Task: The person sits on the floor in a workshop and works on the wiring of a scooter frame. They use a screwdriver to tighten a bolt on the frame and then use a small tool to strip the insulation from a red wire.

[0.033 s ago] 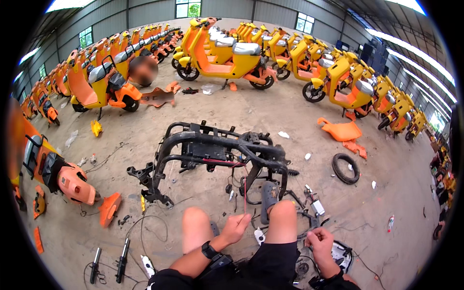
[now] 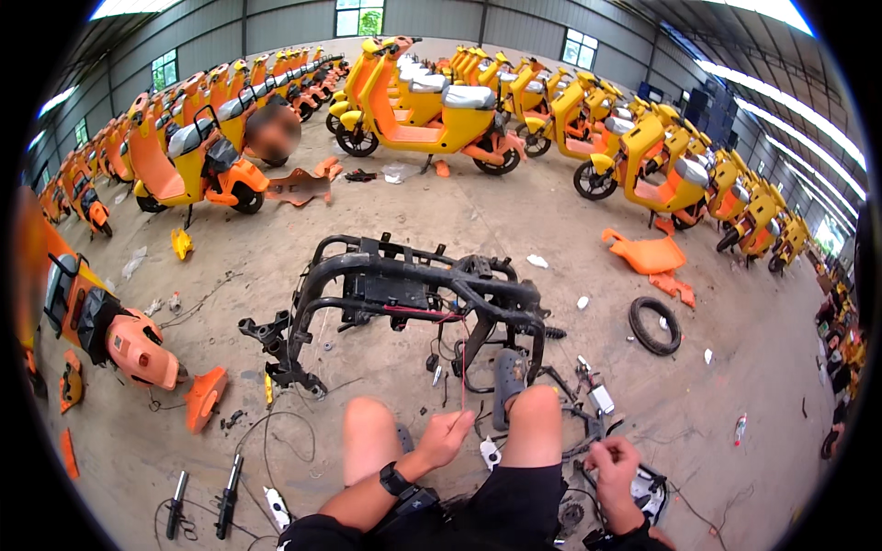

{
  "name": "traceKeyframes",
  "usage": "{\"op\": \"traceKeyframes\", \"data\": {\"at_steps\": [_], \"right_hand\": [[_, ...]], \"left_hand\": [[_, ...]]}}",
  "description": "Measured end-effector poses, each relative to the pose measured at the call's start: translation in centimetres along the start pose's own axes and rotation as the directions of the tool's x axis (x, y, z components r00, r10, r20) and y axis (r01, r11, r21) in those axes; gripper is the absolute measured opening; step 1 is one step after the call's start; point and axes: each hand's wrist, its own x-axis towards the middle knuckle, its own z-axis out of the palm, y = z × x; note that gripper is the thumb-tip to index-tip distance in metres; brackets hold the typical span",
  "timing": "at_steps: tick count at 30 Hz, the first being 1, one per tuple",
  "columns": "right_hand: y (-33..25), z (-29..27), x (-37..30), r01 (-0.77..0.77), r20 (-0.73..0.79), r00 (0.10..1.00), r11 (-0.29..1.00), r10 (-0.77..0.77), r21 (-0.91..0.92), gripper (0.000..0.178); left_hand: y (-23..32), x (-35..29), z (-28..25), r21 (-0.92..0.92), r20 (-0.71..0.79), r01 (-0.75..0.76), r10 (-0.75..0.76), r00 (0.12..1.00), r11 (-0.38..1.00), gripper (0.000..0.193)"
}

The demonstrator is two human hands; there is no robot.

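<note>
A bare black scooter frame lies on the concrete floor in front of my knees. From its middle a thin red wire runs down toward me, and my left hand is closed on the wire's near end. My right hand is raised beside my right knee with its fingers curled together; whatever they may pinch is too small to see. Below and beside that hand sits a black and white part on the floor, partly hidden by my wrist.
A black tyre and an orange body panel lie to the right. Two shock absorbers, cables and an orange piece are on the left. A small silver box lies past my right knee. Rows of yellow scooters stand behind.
</note>
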Motion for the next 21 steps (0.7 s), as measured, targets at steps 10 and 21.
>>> {"op": "traceKeyframes", "data": {"at_steps": [10, 21], "right_hand": [[0.4, 1.7, 3.6, -0.27, 0.178, 0.957, 0.924, 0.228, 0.271, 0.014], [-2.4, 9.7, 5.6, -0.529, 0.506, 0.783, 0.815, 0.363, 0.234, 0.014]], "left_hand": [[0.3, -0.4, -0.1, 0.126, -0.005, -0.088, 0.089, 0.996, 0.988, 0.044], [-0.5, -0.9, -1.6, 0.303, -0.037, -0.234, 0.257, 0.966, 0.924, 0.038]]}}
